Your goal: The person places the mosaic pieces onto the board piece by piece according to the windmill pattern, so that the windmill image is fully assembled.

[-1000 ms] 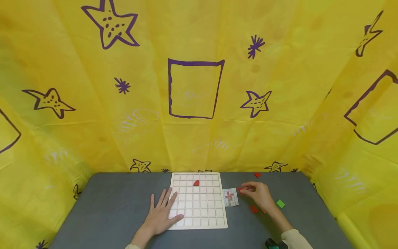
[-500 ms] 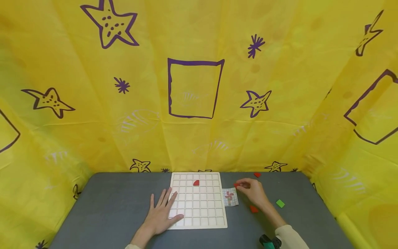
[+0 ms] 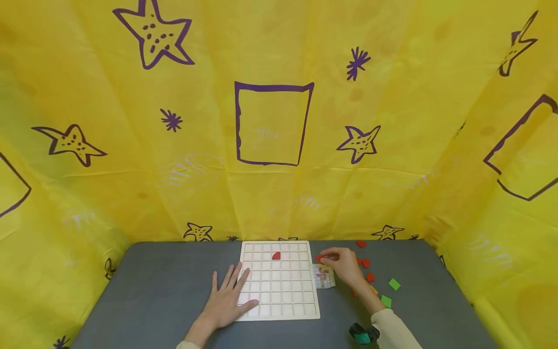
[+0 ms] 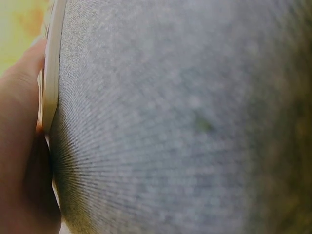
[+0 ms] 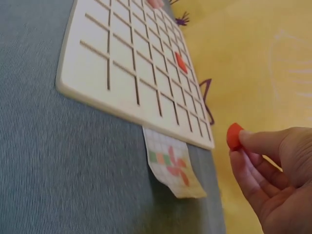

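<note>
A white grid board (image 3: pixel 279 291) lies on the grey table, with one red quarter-circle tile (image 3: pixel 276 255) in a cell of its second row from the back. My left hand (image 3: pixel 224 300) rests with spread fingers on the board's left edge. In the left wrist view, part of that hand (image 4: pixel 19 107) shows beside the board's edge (image 4: pixel 52 73). My right hand (image 3: pixel 344 266) pinches a red tile (image 5: pixel 234 136) between thumb and fingertips, to the right of the board. Just below that hand, a paper card (image 3: pixel 324 279) printed with a red and green pattern sticks out from the board's right side.
Several loose tiles lie on the table right of the board, among them a red tile (image 3: pixel 361 244), a green tile (image 3: pixel 394 284) and an orange tile (image 3: pixel 373 290). A yellow patterned curtain (image 3: pixel 270 194) stands behind the table.
My right hand has moved left towards the board with the red tile, uncovering more loose tiles behind it. The left hand has stayed in place on the board.
</note>
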A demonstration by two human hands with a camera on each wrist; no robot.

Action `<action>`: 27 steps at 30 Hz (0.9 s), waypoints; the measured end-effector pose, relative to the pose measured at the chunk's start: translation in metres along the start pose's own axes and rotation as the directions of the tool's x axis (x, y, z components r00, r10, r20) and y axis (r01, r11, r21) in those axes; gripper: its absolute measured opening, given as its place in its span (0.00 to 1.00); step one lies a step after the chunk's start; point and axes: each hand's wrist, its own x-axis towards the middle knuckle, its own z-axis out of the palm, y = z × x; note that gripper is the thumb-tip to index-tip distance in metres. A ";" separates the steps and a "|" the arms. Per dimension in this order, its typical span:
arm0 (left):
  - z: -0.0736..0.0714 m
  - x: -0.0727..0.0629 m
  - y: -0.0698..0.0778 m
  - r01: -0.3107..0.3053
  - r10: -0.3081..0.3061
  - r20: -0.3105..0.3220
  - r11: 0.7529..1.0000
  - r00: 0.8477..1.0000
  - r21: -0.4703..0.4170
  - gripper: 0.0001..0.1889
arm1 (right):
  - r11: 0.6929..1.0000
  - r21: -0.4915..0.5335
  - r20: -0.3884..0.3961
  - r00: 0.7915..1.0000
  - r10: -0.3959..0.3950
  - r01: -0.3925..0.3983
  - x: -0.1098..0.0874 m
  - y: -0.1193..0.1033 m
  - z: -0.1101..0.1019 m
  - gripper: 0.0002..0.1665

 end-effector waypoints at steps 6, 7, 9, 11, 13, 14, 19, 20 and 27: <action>-0.002 0.001 0.002 0.025 -0.025 0.032 1.000 0.999 0.007 0.48 | 1.000 0.011 0.022 1.000 -0.010 0.009 0.007 0.001 0.015 0.06; -0.002 0.000 0.002 0.027 -0.027 0.032 1.000 0.999 0.006 0.48 | 1.000 0.017 0.026 1.000 -0.014 0.013 0.008 0.001 0.017 0.06; -0.002 0.000 0.001 0.022 -0.022 0.027 1.000 0.999 0.006 0.47 | 0.999 0.029 0.029 0.999 -0.019 0.018 0.010 0.001 0.022 0.07; -0.001 0.000 0.001 0.014 -0.014 0.015 1.000 1.000 -0.003 0.47 | 0.998 0.055 0.038 0.999 -0.015 0.013 0.010 -0.001 0.026 0.08; 0.001 0.000 0.000 0.014 -0.014 0.006 1.000 1.000 -0.003 0.48 | 0.998 0.068 0.044 0.999 -0.003 0.000 0.011 -0.002 0.031 0.09; 0.002 0.000 -0.001 0.016 -0.016 0.004 1.000 1.000 0.000 0.48 | 0.997 0.076 0.048 0.999 0.005 -0.008 0.011 -0.002 0.033 0.09; 0.006 0.002 -0.001 0.030 -0.030 0.011 0.999 0.999 0.020 0.49 | 0.997 0.078 0.055 0.998 0.009 -0.013 0.012 -0.004 0.046 0.08; 0.007 0.002 -0.002 0.028 -0.028 0.008 0.999 1.000 0.022 0.49 | 0.997 0.081 0.057 0.998 0.004 -0.008 0.012 -0.005 0.048 0.08; 0.006 0.002 -0.003 0.024 -0.024 -0.003 0.999 1.000 0.024 0.49 | 0.995 0.094 0.057 0.998 -0.032 0.026 0.016 -0.016 0.068 0.09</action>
